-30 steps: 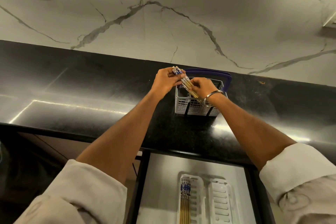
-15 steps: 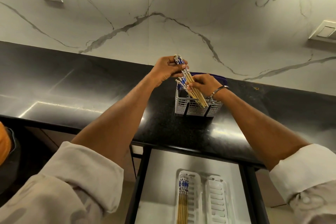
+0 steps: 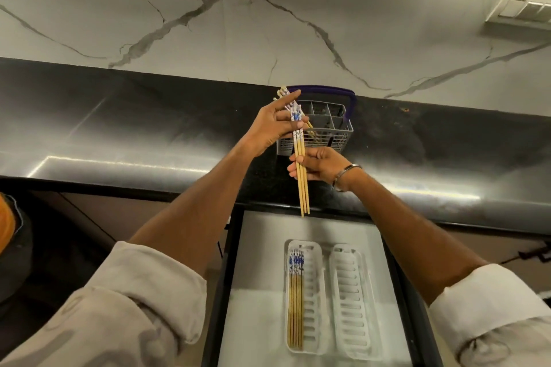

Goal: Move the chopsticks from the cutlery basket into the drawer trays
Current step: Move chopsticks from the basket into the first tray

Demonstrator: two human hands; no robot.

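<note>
Your right hand [image 3: 320, 164] pinches a bunch of chopsticks [image 3: 301, 176] mid-shaft, tips pointing toward 6 o'clock. Your left hand [image 3: 272, 125], fingers mostly straight, steadies their patterned tops and seems to hold a few more. The basket [image 3: 340, 134] sits on the counter [image 3: 119, 128] at 12 o'clock. More chopsticks [image 3: 295, 301] lie in the left tray [image 3: 316, 301] of the drawer [image 3: 256, 247].

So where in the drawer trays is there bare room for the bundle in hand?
The right tray shows nothing in it. In the left tray the stored chopsticks fill its left side, leaving only a strip along its right wall. The held chopsticks, gripped by the left hand and right hand, hang above the drawer's far edge.
</note>
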